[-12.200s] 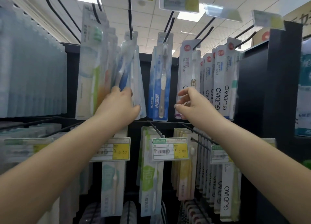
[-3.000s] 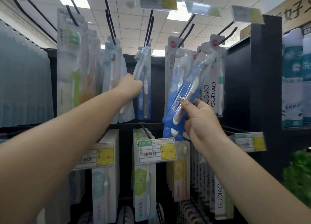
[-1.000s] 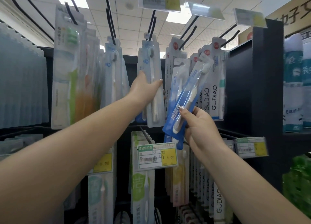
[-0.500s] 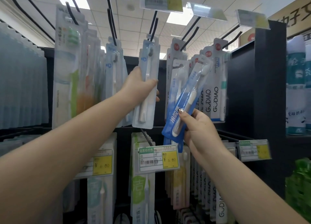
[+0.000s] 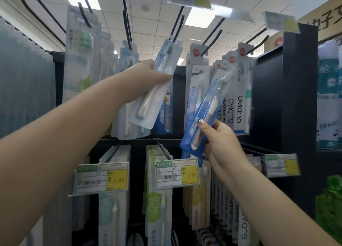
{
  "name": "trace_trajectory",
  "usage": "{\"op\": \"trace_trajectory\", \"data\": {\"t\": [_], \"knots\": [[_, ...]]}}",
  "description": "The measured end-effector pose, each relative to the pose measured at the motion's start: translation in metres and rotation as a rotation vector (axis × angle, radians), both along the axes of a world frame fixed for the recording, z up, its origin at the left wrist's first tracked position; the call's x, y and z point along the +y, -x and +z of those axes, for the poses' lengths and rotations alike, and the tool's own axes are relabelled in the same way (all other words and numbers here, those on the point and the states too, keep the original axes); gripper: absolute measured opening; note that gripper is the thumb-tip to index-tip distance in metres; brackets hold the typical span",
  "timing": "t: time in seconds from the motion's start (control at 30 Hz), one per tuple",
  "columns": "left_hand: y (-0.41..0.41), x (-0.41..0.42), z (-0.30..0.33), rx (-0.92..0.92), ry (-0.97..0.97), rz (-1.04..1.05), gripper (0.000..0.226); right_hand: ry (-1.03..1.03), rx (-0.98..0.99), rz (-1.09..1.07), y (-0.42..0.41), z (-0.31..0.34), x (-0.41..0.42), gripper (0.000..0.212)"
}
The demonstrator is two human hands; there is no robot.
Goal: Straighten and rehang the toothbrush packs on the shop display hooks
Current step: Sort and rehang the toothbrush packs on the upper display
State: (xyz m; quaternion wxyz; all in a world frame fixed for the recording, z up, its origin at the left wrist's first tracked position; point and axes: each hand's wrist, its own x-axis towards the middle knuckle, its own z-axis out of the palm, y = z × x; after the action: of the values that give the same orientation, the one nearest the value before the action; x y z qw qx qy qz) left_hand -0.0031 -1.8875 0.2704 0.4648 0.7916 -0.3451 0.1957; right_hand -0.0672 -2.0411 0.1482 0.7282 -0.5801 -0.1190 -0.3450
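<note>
A: From the head camera, what has the left hand [image 5: 148, 79] got?

B: Its fingers are curled round a clear plastic toothbrush pack with a white-handled brush [image 5: 157, 86]. The pack tilts, top to the right, and its top edge sits at the tip of a black wire display hook [image 5: 177, 28] near the middle of the upper row. Whether the hook passes through the hang hole, I cannot tell.

A: And the right hand [image 5: 220, 140]?

B: Lower and to the right, it pinches the bottom part of a blue toothbrush pack with white lettering [image 5: 203, 112] between thumb and fingers. That pack leans up to the right, off any hook, in front of the white GUDIAO toothbrush packs [image 5: 233, 97] hanging on the right.

A: What hangs around them?

B: A tall green-and-white toothbrush pack [image 5: 79, 60] on the far left of the upper row, and another blue pack [image 5: 164, 116] behind the clear one. Below, a yellow-and-white price tag [image 5: 177, 172] stands near the right wrist, and a second price tag [image 5: 100, 178] lies to its left. A black shelf panel [image 5: 277, 97] closes the right side.
</note>
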Motion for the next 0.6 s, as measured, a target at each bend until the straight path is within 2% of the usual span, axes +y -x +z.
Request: {"op": "trace_trajectory", "data": {"t": [0.13, 0.33, 0.5, 0.6], "knots": [[-0.001, 0.008, -0.001, -0.044, -0.079, 0.059, 0.044, -0.002, 0.009, 0.001, -0.001, -0.001, 0.001, 0.006], [0.001, 0.006, -0.003, -0.132, -0.061, 0.077, 0.038, -0.003, 0.004, 0.006, -0.002, -0.001, 0.006, 0.006], [0.005, -0.004, -0.021, -0.008, 0.211, -0.201, 0.027, -0.001, -0.009, 0.026, -0.001, -0.002, 0.008, 0.008], [0.007, -0.010, -0.033, -0.009, 0.330, -0.323, 0.023, 0.000, -0.001, 0.018, -0.003, -0.003, 0.007, 0.008]]}}
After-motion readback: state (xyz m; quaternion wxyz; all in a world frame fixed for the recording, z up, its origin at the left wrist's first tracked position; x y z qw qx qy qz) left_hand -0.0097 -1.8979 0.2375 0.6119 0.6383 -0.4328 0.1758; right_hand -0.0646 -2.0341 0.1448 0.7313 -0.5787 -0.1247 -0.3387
